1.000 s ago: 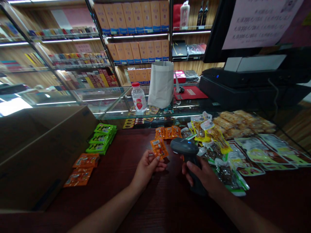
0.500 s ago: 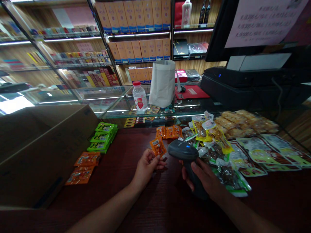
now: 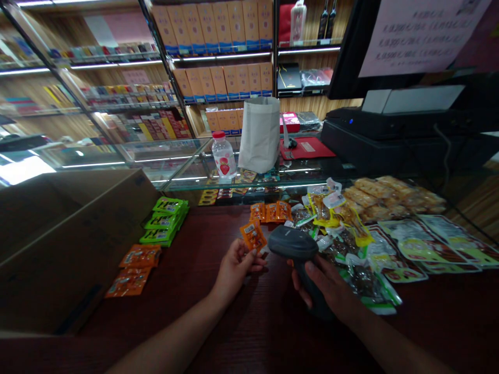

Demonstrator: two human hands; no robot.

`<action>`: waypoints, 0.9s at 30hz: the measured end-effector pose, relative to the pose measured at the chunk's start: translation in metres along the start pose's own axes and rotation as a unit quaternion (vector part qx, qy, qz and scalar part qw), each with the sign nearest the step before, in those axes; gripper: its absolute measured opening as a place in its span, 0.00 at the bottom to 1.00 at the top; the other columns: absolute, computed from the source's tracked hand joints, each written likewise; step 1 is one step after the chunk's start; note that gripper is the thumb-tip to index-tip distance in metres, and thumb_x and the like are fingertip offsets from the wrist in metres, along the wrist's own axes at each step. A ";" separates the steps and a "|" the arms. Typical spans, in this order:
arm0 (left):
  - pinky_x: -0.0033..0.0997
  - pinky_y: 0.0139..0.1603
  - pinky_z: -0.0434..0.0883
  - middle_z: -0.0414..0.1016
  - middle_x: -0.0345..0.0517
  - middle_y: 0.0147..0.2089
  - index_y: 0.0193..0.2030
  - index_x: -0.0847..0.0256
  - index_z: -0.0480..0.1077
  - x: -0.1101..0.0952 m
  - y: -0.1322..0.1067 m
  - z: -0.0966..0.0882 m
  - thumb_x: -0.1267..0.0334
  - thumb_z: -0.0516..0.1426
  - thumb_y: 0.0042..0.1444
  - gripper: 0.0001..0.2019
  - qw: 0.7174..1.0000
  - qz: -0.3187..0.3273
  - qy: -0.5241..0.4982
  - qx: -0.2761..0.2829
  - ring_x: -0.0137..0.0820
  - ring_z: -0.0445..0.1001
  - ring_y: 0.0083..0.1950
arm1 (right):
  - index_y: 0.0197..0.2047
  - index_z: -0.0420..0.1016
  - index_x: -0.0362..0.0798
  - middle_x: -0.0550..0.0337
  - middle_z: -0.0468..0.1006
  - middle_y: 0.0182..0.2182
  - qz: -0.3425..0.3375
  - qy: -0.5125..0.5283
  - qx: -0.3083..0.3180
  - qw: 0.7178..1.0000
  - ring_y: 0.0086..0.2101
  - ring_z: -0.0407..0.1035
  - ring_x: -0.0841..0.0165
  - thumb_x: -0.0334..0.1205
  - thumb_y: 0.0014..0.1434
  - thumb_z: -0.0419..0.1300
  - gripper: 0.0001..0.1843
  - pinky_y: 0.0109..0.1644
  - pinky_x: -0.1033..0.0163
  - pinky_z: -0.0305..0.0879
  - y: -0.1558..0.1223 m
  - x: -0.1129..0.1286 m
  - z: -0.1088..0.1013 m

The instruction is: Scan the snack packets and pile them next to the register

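My left hand [image 3: 236, 269] pinches a small orange snack packet [image 3: 253, 235] and holds it upright above the dark red counter [image 3: 253, 322]. My right hand [image 3: 329, 288] is wrapped round the handle of a grey barcode scanner [image 3: 293, 242], whose head points left at the packet from a few centimetres away. Just behind them lie three more orange packets [image 3: 271, 212] in a row.
A heap of mixed snack packets [image 3: 351, 228] covers the counter's right side. Green packets [image 3: 166, 221] and orange packets [image 3: 134, 267] lie left, beside a big cardboard box [image 3: 66, 244]. A glass counter behind carries a bottle [image 3: 223, 155], a paper bag [image 3: 259, 134] and a black till [image 3: 397, 130].
The scanner head has shifted a little left, closer to the orange packet, and its blue light has gone out. The left hand has barely moved.
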State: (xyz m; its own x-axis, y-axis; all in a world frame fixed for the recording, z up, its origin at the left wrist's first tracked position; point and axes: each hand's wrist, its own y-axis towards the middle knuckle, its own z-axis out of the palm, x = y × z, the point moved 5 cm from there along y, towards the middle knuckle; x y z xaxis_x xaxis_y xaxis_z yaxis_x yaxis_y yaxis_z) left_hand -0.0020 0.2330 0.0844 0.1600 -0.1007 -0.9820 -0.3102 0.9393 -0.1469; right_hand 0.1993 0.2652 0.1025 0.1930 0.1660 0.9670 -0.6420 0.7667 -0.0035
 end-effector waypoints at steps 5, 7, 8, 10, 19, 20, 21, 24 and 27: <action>0.30 0.33 0.79 0.77 0.38 0.33 0.38 0.59 0.59 -0.001 0.006 -0.002 0.52 0.65 0.50 0.21 1.000 0.022 0.003 -0.006 0.30 0.80 0.32 | 0.41 0.70 0.45 0.62 0.75 0.26 0.020 0.043 -0.044 0.998 0.17 0.63 0.77 0.62 0.60 0.60 0.25 0.20 0.71 0.58 0.004 -0.001 -0.006; 0.29 0.31 0.78 0.77 0.38 0.32 0.38 0.59 0.58 -0.001 0.009 -0.003 0.52 0.65 0.50 0.21 0.999 0.031 0.007 -0.011 0.30 0.80 0.31 | 0.41 0.69 0.46 0.63 0.75 0.26 0.032 0.075 -0.062 0.995 0.16 0.63 0.77 0.63 0.59 0.60 0.26 0.18 0.71 0.57 0.007 -0.003 -0.009; 0.28 0.31 0.78 0.77 0.38 0.32 0.38 0.59 0.58 -0.001 0.010 -0.004 0.51 0.65 0.50 0.21 0.999 0.034 0.007 -0.015 0.30 0.80 0.31 | 0.41 0.69 0.46 0.63 0.74 0.26 0.035 0.086 -0.070 0.993 0.16 0.62 0.77 0.64 0.58 0.60 0.27 0.18 0.71 0.57 0.008 -0.003 -0.011; 0.27 0.30 0.77 0.78 0.39 0.32 0.38 0.59 0.57 -0.001 0.011 -0.005 0.51 0.64 0.51 0.21 0.999 0.036 0.009 -0.025 0.30 0.80 0.30 | 0.40 0.69 0.46 0.63 0.74 0.25 0.034 0.100 -0.086 0.991 0.15 0.62 0.77 0.65 0.58 0.60 0.27 0.17 0.71 0.57 0.011 -0.001 -0.014; 0.27 0.32 0.77 0.78 0.42 0.31 0.40 0.60 0.58 -0.013 0.046 -0.009 0.58 0.64 0.53 0.18 0.997 0.023 -0.028 -0.061 0.30 0.80 0.30 | 0.39 0.69 0.46 0.64 0.75 0.24 -0.003 0.099 -0.101 0.990 0.15 0.61 0.77 0.65 0.57 0.60 0.28 0.17 0.71 0.58 0.016 0.007 -0.015; 0.27 0.32 0.77 0.77 0.42 0.31 0.40 0.60 0.58 -0.015 0.055 -0.008 0.60 0.63 0.54 0.17 0.997 0.019 -0.025 -0.064 0.30 0.80 0.29 | 0.38 0.69 0.46 0.64 0.75 0.23 -0.004 0.098 -0.102 0.990 0.14 0.61 0.77 0.65 0.56 0.60 0.27 0.17 0.71 0.57 0.016 0.007 -0.015; 0.27 0.31 0.77 0.77 0.43 0.30 0.39 0.60 0.58 -0.016 0.065 -0.007 0.61 0.63 0.55 0.15 0.998 0.013 -0.021 -0.065 0.30 0.80 0.29 | 0.36 0.69 0.46 0.64 0.75 0.22 -0.004 0.097 -0.102 0.990 0.14 0.61 0.77 0.65 0.56 0.61 0.27 0.17 0.71 0.57 0.017 0.007 -0.015; 0.26 0.29 0.77 0.76 0.43 0.28 0.38 0.61 0.59 -0.019 0.090 -0.002 0.64 0.61 0.57 0.12 0.998 -0.008 0.003 -0.066 0.28 0.79 0.26 | 0.32 0.68 0.46 0.65 0.73 0.20 -0.002 0.094 -0.104 0.990 0.13 0.60 0.76 0.65 0.56 0.61 0.27 0.16 0.71 0.56 0.019 0.006 -0.016; 0.25 0.25 0.75 0.75 0.43 0.25 0.36 0.61 0.59 -0.021 0.105 -0.001 0.64 0.61 0.57 0.12 0.997 -0.020 0.035 -0.068 0.28 0.77 0.23 | 0.32 0.69 0.46 0.66 0.71 0.18 -0.005 0.094 -0.100 0.991 0.13 0.60 0.76 0.66 0.56 0.60 0.28 0.16 0.71 0.56 0.020 0.008 -0.016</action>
State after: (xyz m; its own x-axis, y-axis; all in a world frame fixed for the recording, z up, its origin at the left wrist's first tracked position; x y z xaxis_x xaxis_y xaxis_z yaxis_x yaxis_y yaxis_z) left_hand -0.0388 0.3333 0.0890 0.1114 -0.1646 -0.9801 -0.4300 0.8811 -0.1968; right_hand 0.2003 0.2919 0.1059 0.3455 0.2552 0.9031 -0.4837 0.8731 -0.0617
